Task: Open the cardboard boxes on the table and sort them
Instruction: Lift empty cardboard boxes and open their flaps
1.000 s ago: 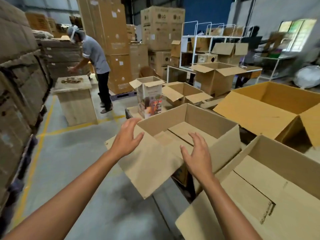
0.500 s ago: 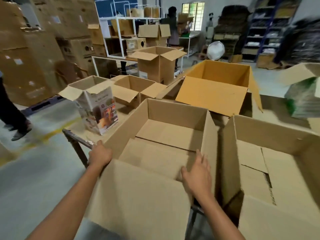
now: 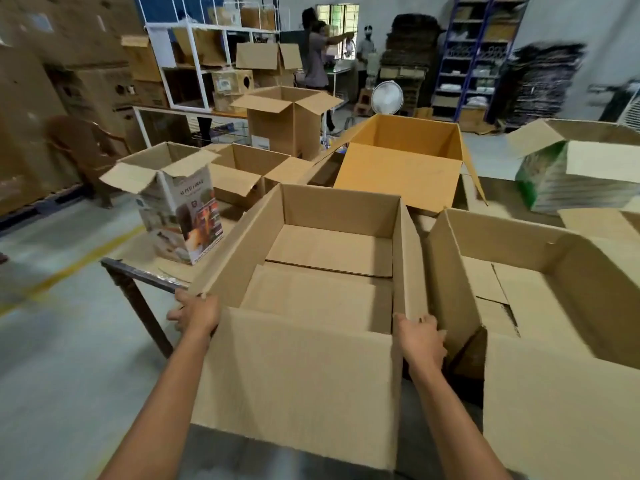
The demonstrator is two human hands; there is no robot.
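Warehouse table (image 3: 138, 272) — left hand (image 3: 195, 311) and right hand (image 3: 420, 337) grip the open box (image 3: 294, 375).

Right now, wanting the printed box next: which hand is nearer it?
Left: left hand grips a corner of the plain box, just short of the printed box; right hand holds the opposite corner.

The open cardboard box (image 3: 298, 375) is gripped at its near corners, left hand (image 3: 195, 313) on one, right hand (image 3: 420, 339) on the other. A printed box (image 3: 183, 216) is seen standing to its left on the bench (image 3: 138, 271), and a second plain box (image 3: 554, 403) just beside it on the right.
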